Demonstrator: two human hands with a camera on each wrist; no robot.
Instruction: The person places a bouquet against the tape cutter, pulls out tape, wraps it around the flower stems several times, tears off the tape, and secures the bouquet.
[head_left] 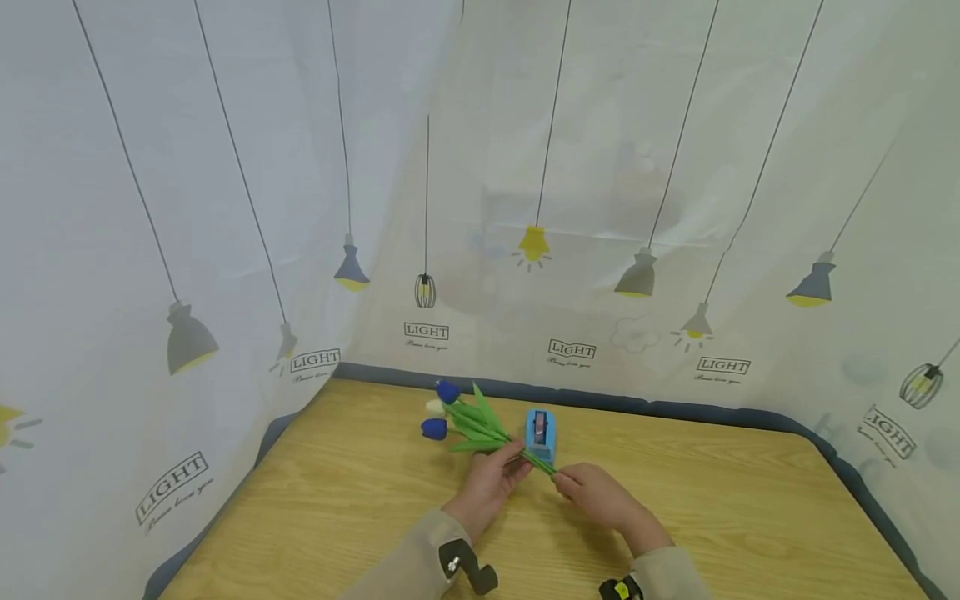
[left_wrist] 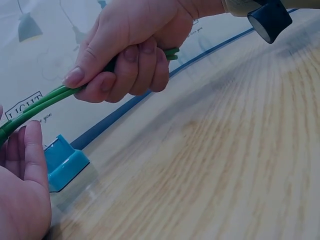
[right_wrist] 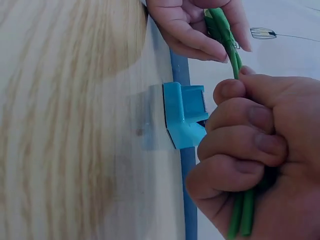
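A small bunch of artificial tulips point(head_left: 474, 421), with blue and white heads and green leaves, is held above the table and points to the far left. My left hand point(head_left: 489, 490) holds the upper stems loosely between thumb and fingers. Farther down, the right hand point(head_left: 603, 500) grips the stems point(right_wrist: 241, 215) in curled fingers, and their cut ends stick out below the fist in the right wrist view. A light-blue tape dispenser point(head_left: 551, 429) stands on the table just beyond the stems. Neither hand grips it.
The wood-grain table point(head_left: 345, 475) carries the dispenser. Behind and at the sides hangs a pale curtain point(head_left: 487, 167) printed with lamps, its dark blue border point(head_left: 637, 404) along the table's far edge. Black straps point(head_left: 467, 565) sit on the wrists.
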